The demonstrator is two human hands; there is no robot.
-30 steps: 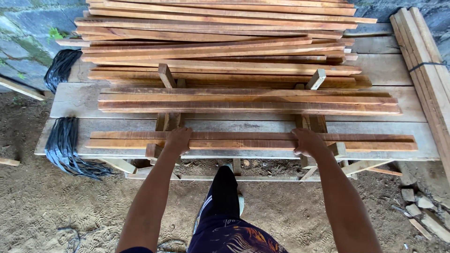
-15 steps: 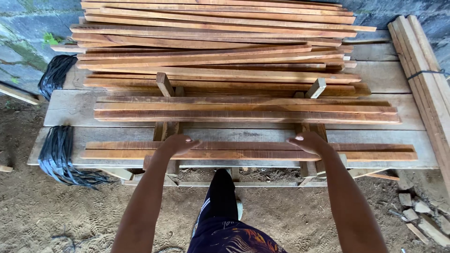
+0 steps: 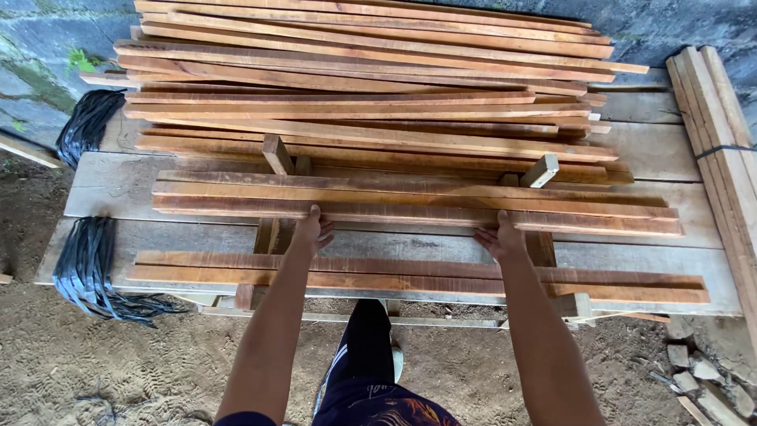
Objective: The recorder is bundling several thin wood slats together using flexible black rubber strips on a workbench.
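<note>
While both arms reach forward, the left hand (image 3: 313, 229) and the right hand (image 3: 501, 237) rest their fingertips on the near edge of the middle group of long reddish-brown wooden slats (image 3: 410, 201). The hands are flat with fingers a little spread, and they grip nothing. I count about three slats in that group, lying side by side. Their long way runs from left to right across the grey plank table (image 3: 110, 181).

Nearer the person than this group lies a front pair of two long brown wooden slats (image 3: 418, 276), also running left to right, along the table's front edge. Both forearms pass over this pair.

Behind the middle group, two short wooden pegs (image 3: 277, 154) stick up, one to the left and one to the right. Behind the pegs sits a big messy pile of many brown wooden slats (image 3: 355, 79); too many to count.

Left of the middle group, two bunches of black plastic straps (image 3: 95, 264) hang off the table's end. Right of it lies one tied bundle of pale wooden boards (image 3: 721, 150), pointing away from the person.
</note>
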